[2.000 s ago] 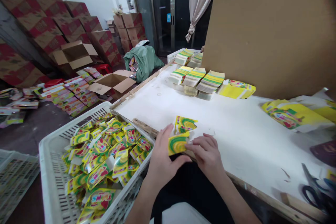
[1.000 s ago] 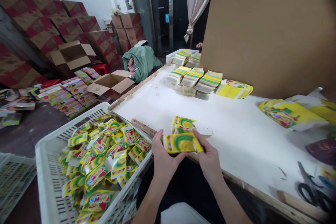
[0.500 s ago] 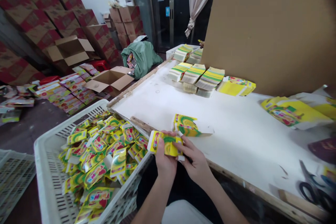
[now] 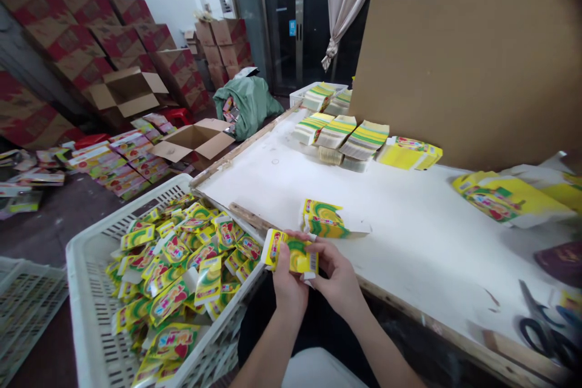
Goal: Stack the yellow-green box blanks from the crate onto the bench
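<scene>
Box [image 4: 297, 256] held at near edge of table [image 4: 409, 224]

The left hand [image 4: 291, 288] has its fingers clamped around the box, thumb on top; the right hand's [image 4: 339, 282] fingers close on its flap end. The crate [image 4: 79, 309] stands just left. Past the box, cartons [image 4: 324, 219] lie near the edge, open room reaching back to the stacks [image 4: 336, 131].

From my console, I centre the dial on the left hand [image 4: 291, 286] and right hand [image 4: 337, 279], a carton [image 4: 298, 256] between them. I have a basket [image 4: 84, 279] holding loose cartons [image 4: 170, 302] at nine o'clock, an open box [image 4: 195, 138] beyond it at ten, a stack [image 4: 322, 221] and farther piles [image 4: 336, 131] on the table [image 4: 409, 212] at one, scissors [image 4: 533, 303] at three.
</scene>
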`<act>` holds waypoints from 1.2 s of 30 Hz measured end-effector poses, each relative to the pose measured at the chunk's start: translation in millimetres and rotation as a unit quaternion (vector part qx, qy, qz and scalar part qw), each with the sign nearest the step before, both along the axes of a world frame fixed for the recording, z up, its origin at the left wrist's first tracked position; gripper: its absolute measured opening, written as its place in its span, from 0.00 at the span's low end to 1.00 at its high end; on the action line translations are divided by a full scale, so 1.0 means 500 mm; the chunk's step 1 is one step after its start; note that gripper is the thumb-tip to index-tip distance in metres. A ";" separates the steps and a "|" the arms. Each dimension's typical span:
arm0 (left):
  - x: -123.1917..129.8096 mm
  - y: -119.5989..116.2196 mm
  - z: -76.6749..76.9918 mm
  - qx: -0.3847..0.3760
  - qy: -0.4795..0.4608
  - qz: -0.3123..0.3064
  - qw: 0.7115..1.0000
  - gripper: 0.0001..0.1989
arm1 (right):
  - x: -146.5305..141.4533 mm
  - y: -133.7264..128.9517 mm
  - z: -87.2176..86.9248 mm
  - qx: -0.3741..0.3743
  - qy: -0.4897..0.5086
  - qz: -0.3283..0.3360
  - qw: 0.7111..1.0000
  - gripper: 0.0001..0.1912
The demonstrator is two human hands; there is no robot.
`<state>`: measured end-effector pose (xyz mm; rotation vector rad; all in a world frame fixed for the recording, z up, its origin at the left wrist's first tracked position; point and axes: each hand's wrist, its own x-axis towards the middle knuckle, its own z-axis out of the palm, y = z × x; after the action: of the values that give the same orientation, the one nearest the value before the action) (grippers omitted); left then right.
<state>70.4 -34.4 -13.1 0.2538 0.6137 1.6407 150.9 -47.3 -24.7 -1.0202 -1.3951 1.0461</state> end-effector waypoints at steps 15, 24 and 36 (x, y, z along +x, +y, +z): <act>-0.259 0.067 -0.050 -0.163 0.162 0.201 0.952 0.22 | 0.132 0.145 -0.059 0.067 -0.341 -0.229 0.909 0.20; -0.064 0.032 -0.038 -0.025 0.152 0.018 0.988 0.19 | 0.099 0.099 -0.022 0.032 -0.254 -0.200 0.946 0.19; -0.018 0.049 -0.008 0.058 0.040 0.013 0.997 0.13 | -0.003 -0.005 0.010 -0.058 -0.015 0.087 0.994 0.26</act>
<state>61.3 -10.1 -16.9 0.4005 0.5842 1.6995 149.6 -50.0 -19.6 -1.0153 -1.4822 1.2566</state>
